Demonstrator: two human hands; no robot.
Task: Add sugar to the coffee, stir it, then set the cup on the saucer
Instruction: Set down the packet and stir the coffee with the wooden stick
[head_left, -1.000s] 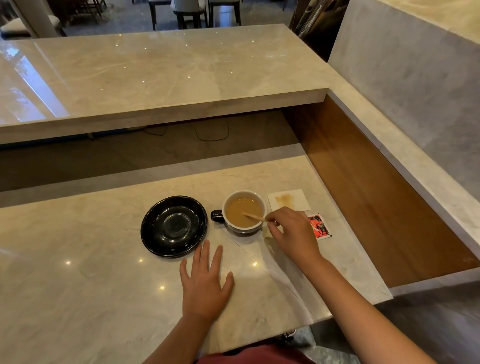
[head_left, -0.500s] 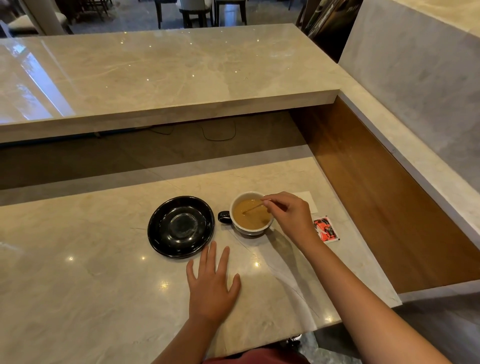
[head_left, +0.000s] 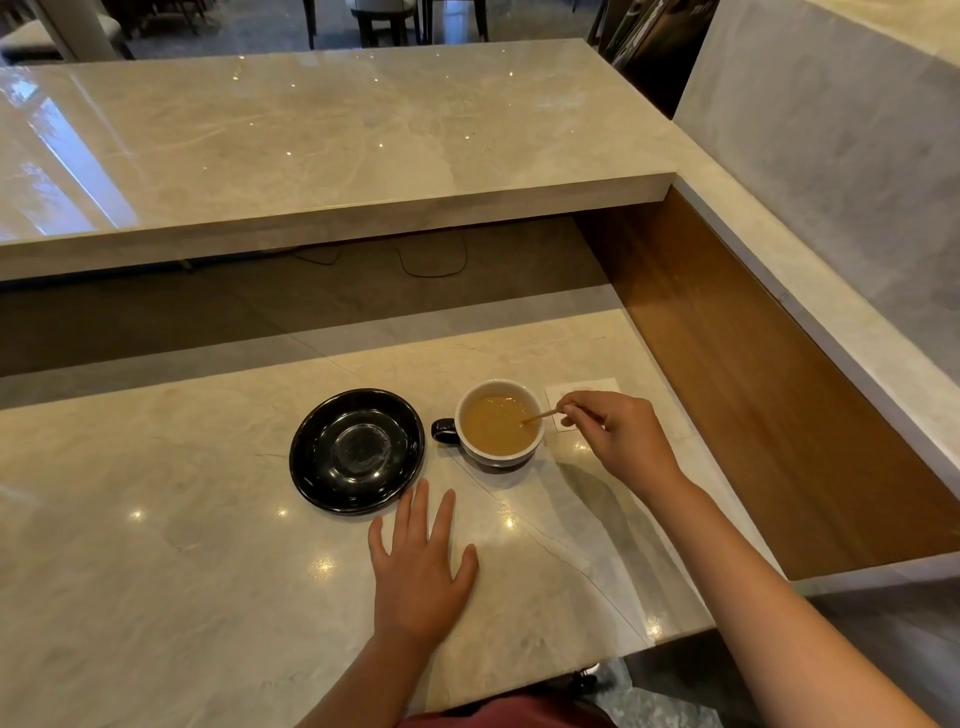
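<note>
Fig: cup (head_left: 500, 423) on counter (head_left: 156, 571), beside saucer (head_left: 357, 450) | R hand (head_left: 621, 440) pinches stirrer (head_left: 540, 416), tip in coffee | L hand (head_left: 418, 571) flat, empty | cup likely rigid, breakable, near-full → lift by handle (head_left: 443, 431), keep level

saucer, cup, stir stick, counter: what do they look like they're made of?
Saucer: likely glazed ceramic or glass, glossy black with sharp reflections.
Cup: probably glazed ceramic, white inside, dark outside and handle.
Stir stick: looks like wood, thin, pale tan, matte; pinched in the right hand.
Counter: polished marble or marble-look stone, veined beige, mirror-like light spots.
</note>
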